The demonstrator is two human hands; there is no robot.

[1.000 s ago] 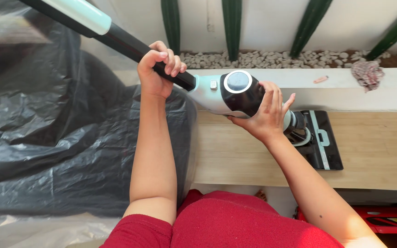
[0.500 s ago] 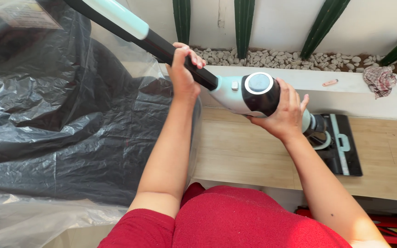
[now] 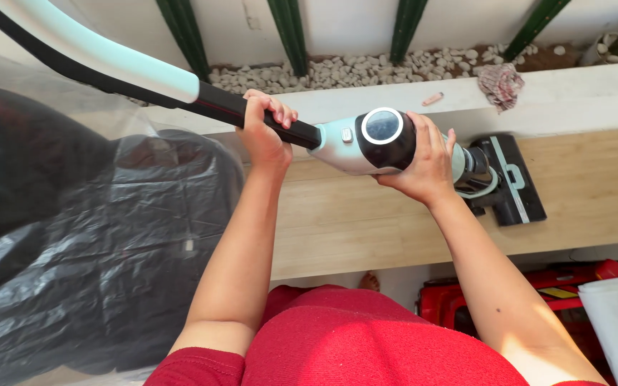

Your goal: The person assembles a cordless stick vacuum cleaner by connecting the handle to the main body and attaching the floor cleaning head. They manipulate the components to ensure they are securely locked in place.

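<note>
Above the wooden worktop (image 3: 395,221) a stick vacuum (image 3: 373,139) lay tilted, its floor head (image 3: 513,179) resting on the wood. Her left hand (image 3: 266,132) was clenched round the black handle; her right hand (image 3: 427,161) clasped the vacuum's body, beside crumpled black plastic sheeting (image 3: 109,250).

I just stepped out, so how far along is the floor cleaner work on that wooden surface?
Done: nothing visibly finished. In hand: left hand grips the black handle, right hand wraps the stick vacuum body; floor head rests on the wooden surface. Left: cannot tell.
</note>
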